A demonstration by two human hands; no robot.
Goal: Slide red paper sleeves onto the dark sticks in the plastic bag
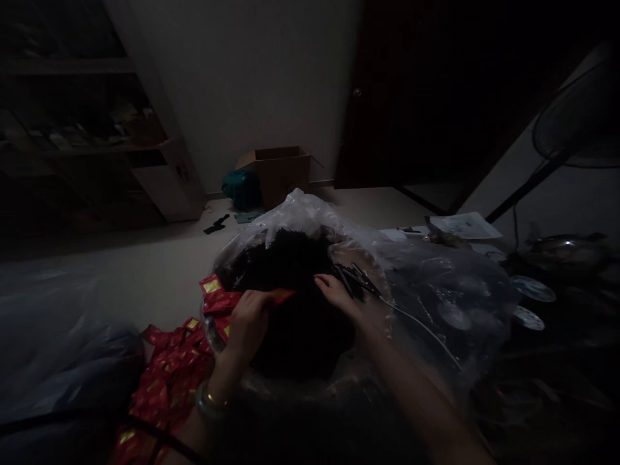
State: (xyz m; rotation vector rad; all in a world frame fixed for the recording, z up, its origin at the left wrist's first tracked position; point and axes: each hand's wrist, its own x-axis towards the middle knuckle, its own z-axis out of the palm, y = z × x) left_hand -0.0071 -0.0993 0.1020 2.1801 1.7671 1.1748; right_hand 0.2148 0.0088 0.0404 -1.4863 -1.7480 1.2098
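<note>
A round container lined with a clear plastic bag (303, 203) holds a heap of dark, loose, leaf-like stuff (295, 255). Over it, my left hand (250, 321) grips a small red packet (283, 296) that points to the right. My right hand (334, 292) is just right of the packet, fingers drawn together above the dark heap; what is in them, if anything, is too dark to see. Beside that hand, a black tong-shaped device (364, 279) with a small red light and a pale cable rests on the right rim. Red packets with yellow labels (213, 287) lie at the left rim.
A pile of red packets (167, 374) spreads at lower left. Behind are a cardboard box (283, 171), a teal bag (241, 187) and a shelf (72, 148). At right, loose clear plastic (436, 284) lies near a kettle-like metal object (564, 248) and a standing fan (576, 123).
</note>
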